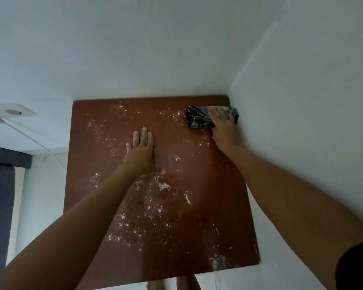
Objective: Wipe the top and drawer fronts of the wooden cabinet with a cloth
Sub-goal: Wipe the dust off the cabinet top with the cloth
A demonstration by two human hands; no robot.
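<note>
The dark patterned cloth lay bunched at the far right corner of the wooden cabinet top, against the white wall. The right hand pressed down on it, fingers spread over the fabric. The left hand rested flat near the middle, fingers straight. White powdery specks dotted the reddish-brown surface.

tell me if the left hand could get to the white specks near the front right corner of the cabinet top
Probably yes: the left hand lies flat mid-top, and bare cabinet top leads to the white specks. The right hand holds the cloth far back.
</note>
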